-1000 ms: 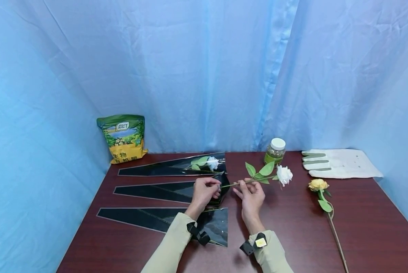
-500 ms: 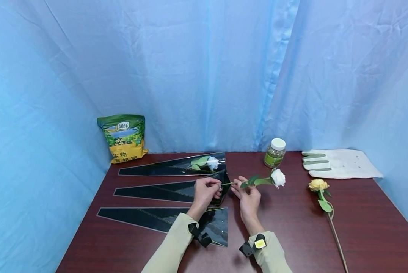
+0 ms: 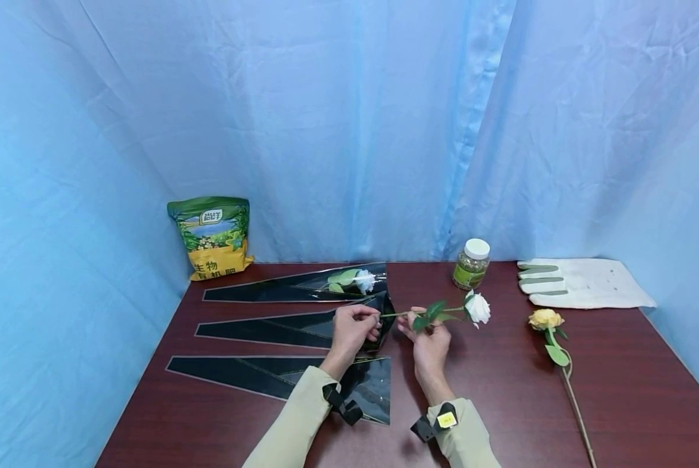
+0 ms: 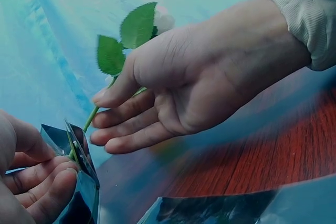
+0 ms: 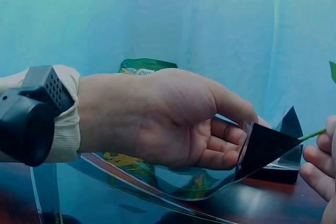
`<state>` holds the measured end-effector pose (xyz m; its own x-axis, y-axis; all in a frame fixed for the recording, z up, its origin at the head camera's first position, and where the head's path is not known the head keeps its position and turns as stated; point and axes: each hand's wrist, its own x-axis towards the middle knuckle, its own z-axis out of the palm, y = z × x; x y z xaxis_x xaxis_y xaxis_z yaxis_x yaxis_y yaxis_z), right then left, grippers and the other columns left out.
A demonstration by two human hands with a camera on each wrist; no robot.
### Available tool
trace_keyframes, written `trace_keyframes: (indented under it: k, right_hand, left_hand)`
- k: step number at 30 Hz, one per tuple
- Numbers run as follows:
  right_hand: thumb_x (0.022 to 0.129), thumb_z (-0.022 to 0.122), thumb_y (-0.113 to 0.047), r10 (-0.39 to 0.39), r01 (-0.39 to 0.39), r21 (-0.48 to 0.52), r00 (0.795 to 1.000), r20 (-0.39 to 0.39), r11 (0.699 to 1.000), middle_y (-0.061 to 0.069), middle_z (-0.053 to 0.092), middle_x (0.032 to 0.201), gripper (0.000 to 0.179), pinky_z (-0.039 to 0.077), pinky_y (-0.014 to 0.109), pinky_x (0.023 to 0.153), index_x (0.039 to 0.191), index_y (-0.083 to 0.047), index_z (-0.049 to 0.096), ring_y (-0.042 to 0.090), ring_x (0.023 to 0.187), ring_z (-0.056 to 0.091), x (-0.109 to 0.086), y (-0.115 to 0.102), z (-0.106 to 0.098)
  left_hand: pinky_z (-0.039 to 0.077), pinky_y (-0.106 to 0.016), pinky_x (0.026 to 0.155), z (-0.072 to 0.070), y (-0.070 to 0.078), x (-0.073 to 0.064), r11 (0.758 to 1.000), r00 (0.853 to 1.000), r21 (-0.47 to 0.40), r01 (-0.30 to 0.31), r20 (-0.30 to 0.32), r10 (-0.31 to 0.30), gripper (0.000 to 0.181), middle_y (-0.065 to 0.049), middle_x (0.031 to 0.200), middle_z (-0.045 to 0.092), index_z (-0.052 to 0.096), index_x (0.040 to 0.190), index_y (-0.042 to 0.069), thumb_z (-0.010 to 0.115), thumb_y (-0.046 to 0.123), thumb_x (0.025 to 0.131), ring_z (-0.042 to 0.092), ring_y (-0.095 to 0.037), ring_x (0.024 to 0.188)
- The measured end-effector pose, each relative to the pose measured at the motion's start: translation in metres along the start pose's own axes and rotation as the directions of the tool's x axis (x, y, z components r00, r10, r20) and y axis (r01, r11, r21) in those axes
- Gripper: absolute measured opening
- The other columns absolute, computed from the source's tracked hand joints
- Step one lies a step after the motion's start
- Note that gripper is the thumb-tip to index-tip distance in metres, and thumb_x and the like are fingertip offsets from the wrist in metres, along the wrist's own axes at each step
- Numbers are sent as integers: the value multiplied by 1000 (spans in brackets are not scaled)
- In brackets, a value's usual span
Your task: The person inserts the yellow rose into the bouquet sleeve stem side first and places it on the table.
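Note:
In the head view my left hand (image 3: 352, 328) pinches the mouth of the middle black flower sleeve (image 3: 267, 330), lifting that end off the table. My right hand (image 3: 430, 351) holds the green stem of a white rose (image 3: 478, 308) between thumb and fingers. The rose lies nearly level, bloom to the right, its leaves (image 3: 434, 313) above the right fingers. Its stem's lower end is inside the sleeve opening, as the left wrist view also shows beside the raised sleeve edge (image 4: 84, 156). How deep the stem reaches is hidden by the left hand and black film.
Behind lies a sleeve (image 3: 256, 289) with a white rose inside; nearer lies another flat sleeve (image 3: 238, 375). A yellow rose (image 3: 545, 318) and a white glove (image 3: 595, 281) are at right. A jar (image 3: 471, 265) and a fertilizer bag (image 3: 212, 237) stand at the back.
The white rose has shifted left and slightly down toward the sleeve, and its stem has rolled, turning the leaves. My left hand keeps its hold on the sleeve mouth.

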<state>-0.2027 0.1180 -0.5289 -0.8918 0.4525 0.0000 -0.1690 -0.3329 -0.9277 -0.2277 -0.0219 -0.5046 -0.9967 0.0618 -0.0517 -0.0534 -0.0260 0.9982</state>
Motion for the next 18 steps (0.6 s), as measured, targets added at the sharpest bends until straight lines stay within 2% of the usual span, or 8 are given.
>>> trace_keyframes:
  k: [8,13,18]
  right_hand:
    - [91,69,-1,19,-19,7,1000,6,1000,-9,72,76,14,61,21,67,101,9,65,4,71,72,-5,-4,2]
    - [90,70,1,7,-7,5,1000,8,1000,-8,73,79,25,61,22,67,108,17,63,5,70,72,-5,-4,3]
    - [91,67,4,-5,5,3,1000,18,1000,-10,75,80,36,62,23,67,123,9,53,4,71,73,-5,-4,2]
  left_hand:
    - [54,-21,49,4,1,-2,1000,1000,-14,-13,25,13,15,-33,83,72,74,99,-10,66,-2,89,61,-7,50]
    - [55,-22,49,5,3,-4,1000,999,-12,-29,17,29,15,-31,82,72,74,98,-10,66,-2,88,61,-7,50]
    - [56,-24,49,3,4,-3,999,999,-23,-41,4,41,15,-31,80,72,74,97,-11,66,-3,87,61,-7,49]
